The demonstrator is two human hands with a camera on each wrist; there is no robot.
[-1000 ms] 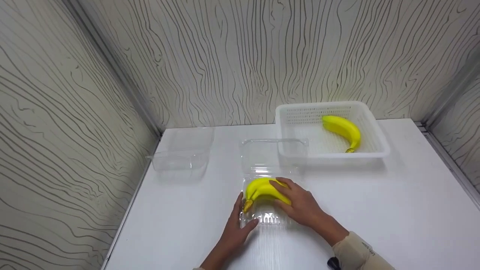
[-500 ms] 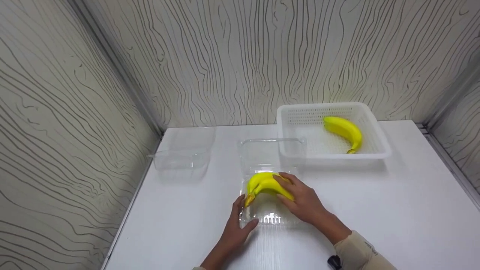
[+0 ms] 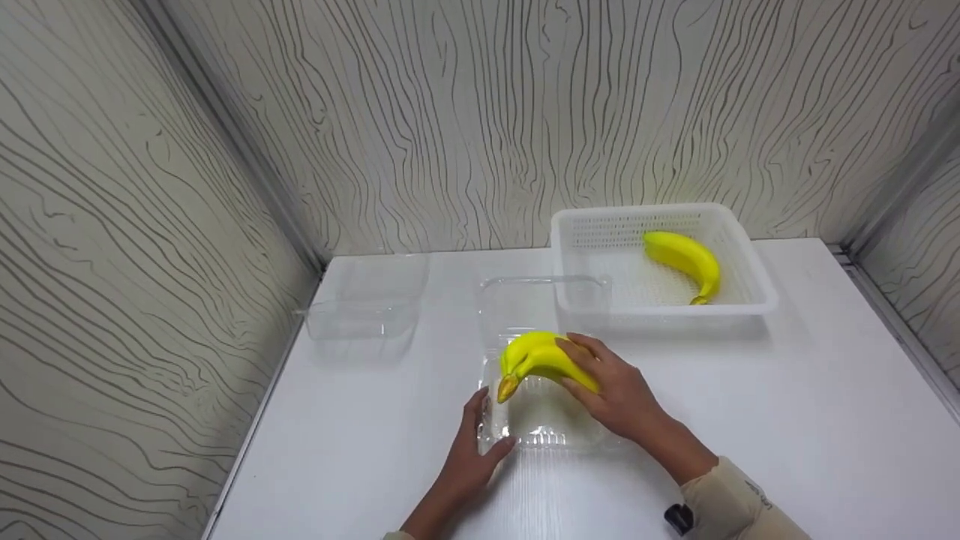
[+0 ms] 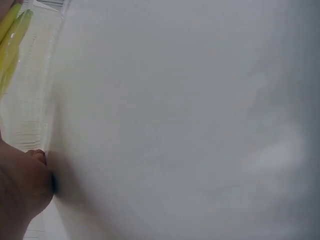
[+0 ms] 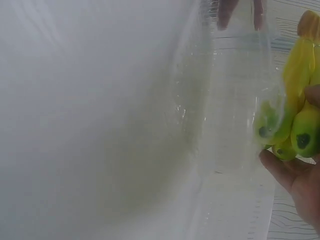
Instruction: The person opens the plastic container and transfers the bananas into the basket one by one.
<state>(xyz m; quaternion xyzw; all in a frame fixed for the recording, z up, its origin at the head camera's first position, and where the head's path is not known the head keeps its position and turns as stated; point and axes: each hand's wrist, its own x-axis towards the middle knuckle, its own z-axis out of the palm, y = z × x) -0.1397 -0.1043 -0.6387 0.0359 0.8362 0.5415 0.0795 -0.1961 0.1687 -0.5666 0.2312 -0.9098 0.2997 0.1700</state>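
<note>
The right hand [image 3: 619,394] had its fingers curled over a bunch of yellow bananas [image 3: 538,358], gripping it just above the open clear clamshell box [image 3: 536,427]; whether the fruit touched the box floor could not be told. The left hand [image 3: 472,450] pinched the box's near-left edge, thumb on the front rim and fingers along the side. The box sat near the front middle of a white tabletop [image 3: 787,420], its hinged lid [image 3: 536,304] lying open behind it. A second clear plastic box [image 3: 367,307] stood at the table's far-left corner. A white perforated basket [image 3: 739,296] stood at the far right, touching the lid's corner, with a single banana [image 3: 686,259] inside. Walls [image 3: 480,120] papered in pale wavy wood-grain lines closed in the table on three sides, with metal strips in the corners
</note>
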